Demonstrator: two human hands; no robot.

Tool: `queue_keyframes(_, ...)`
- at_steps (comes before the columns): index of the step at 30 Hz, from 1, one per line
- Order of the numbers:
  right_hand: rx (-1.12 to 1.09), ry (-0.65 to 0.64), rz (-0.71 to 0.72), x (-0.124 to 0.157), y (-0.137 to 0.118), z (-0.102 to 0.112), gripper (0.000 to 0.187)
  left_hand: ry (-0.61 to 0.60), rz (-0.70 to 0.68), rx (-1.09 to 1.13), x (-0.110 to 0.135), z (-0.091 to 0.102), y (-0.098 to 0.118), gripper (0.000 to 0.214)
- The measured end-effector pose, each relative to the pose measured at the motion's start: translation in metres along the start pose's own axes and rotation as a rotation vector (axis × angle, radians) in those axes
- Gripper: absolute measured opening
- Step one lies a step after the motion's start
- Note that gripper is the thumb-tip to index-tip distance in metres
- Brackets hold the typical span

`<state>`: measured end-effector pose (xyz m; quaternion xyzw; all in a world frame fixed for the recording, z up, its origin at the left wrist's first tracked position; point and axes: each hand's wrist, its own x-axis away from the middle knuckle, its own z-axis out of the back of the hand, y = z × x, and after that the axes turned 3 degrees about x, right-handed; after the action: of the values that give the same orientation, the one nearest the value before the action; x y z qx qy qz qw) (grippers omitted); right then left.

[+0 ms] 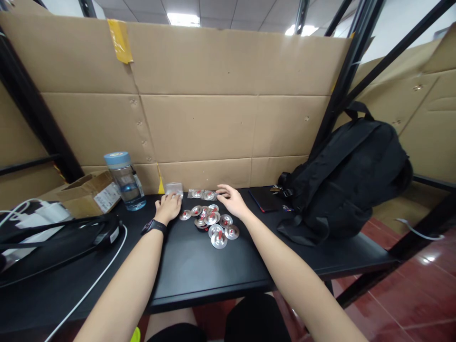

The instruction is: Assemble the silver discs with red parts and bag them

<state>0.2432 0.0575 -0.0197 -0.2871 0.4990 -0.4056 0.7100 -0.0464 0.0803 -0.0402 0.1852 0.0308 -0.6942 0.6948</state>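
Several small silver discs with red centres [213,222] lie in a loose pile on the black table [199,266]. My left hand [168,207] rests on the table at the pile's left edge, fingers curled toward a clear plastic bag [174,188] behind it; a black watch sits on that wrist. My right hand [231,198] lies at the pile's far right, fingers spread, its fingertips touching a clear packet holding discs [202,194]. Neither hand visibly grips anything.
A blue-lidded water bottle [125,180] and an open cardboard box [84,194] stand at the left, with a black bag and white cables [53,232] in front. A black backpack [347,175], a dark wallet [264,200] and keys sit at the right. Cardboard walls [199,123] close the back.
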Motion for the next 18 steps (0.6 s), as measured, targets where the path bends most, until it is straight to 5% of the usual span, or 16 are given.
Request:
queue_keyframes(5,0.465,-0.213,0.061,0.004,-0.003,0.005,0.027,-0.107,0.013,0.041,-0.006,0.000,-0.004,0.051)
queue_keyframes(10,0.599,-0.400,-0.050,0.008,-0.010,0.000,0.046,-0.101,0.018,0.022,-0.004,0.000,-0.001,0.051)
queue_keyframes(18,0.687,-0.373,-0.107,0.007,-0.005,-0.008,0.056,-0.009,-0.009,-0.005,0.006,0.009,0.009,0.049)
